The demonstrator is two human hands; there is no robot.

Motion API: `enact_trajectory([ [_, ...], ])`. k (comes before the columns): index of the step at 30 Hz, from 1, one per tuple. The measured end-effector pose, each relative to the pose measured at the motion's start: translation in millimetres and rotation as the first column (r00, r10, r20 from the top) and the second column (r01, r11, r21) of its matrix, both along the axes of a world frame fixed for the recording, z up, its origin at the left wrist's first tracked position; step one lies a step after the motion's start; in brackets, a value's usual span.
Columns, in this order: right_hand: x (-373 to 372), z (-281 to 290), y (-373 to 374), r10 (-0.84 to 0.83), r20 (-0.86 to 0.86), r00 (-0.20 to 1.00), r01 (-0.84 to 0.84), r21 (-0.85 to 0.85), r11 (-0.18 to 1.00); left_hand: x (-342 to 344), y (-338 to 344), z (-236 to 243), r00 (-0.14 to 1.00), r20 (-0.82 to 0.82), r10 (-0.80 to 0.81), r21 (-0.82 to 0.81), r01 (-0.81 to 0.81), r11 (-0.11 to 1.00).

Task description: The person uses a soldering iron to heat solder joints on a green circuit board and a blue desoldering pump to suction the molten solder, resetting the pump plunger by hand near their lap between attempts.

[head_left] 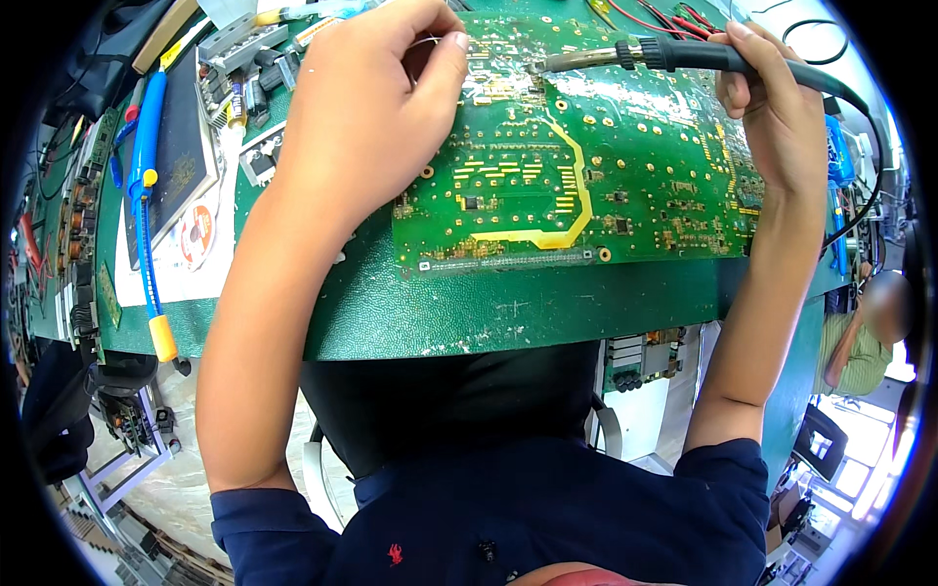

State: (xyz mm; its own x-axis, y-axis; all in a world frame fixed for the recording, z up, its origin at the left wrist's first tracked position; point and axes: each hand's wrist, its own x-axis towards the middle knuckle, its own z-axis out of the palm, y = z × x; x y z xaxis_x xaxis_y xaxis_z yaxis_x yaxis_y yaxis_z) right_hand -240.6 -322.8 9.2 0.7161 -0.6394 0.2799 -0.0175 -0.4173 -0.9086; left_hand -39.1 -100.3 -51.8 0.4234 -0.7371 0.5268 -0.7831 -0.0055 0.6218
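A cluttered workshop curves around a green desk (459, 317), with a seated co-worker (855, 354) beyond the right side of the circuit board (611, 156). The board lies on the desk in front of you, its long axis running left to right and its near edge roughly following the desk's edge. Your right hand (772, 107), at the board's far right, grips a soldering iron (664, 55) by its dark handle. The iron stretches across the board's far half, its long axis nearly sideways, its tip pointing left and dipping slightly to the board's far left part, apparently touching it. Your left hand (386, 107) leans over the board's left edge, fingers curled and thumb close to them; whether they pinch anything, you cannot tell from this view. The work appears to be under way at that one spot; parts already sit across the board, but which joints are finished and which remain is too small to judge. Left of the board lie a blue hand tool (149, 127) and a dark notebook (176, 166); red and black leads (674, 21) run past its far edge.
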Motion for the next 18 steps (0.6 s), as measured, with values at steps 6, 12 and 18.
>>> enact_trajectory([
  [6, -1.4, -1.7, -5.5, 0.044, -0.013, 0.999, -0.044, 0.015, 0.999, 2.2, -3.1, 0.2, 0.989, -0.145, -0.016, -0.099, 0.002, 0.995],
  [12, 13.9, -4.8, 14.7, -0.121, 0.092, 0.988, 0.121, 0.003, 0.993, -11.0, 2.7, 21.7, 0.993, -0.113, -0.018, -0.067, 0.01, 0.998],
  [18, 18.2, 0.0, 25.1, -0.116, 0.105, 0.988, 0.11, 0.066, 0.992, -4.4, -6.8, 1.3, 0.998, -0.059, 0.039, -0.107, -0.045, 0.993],
])
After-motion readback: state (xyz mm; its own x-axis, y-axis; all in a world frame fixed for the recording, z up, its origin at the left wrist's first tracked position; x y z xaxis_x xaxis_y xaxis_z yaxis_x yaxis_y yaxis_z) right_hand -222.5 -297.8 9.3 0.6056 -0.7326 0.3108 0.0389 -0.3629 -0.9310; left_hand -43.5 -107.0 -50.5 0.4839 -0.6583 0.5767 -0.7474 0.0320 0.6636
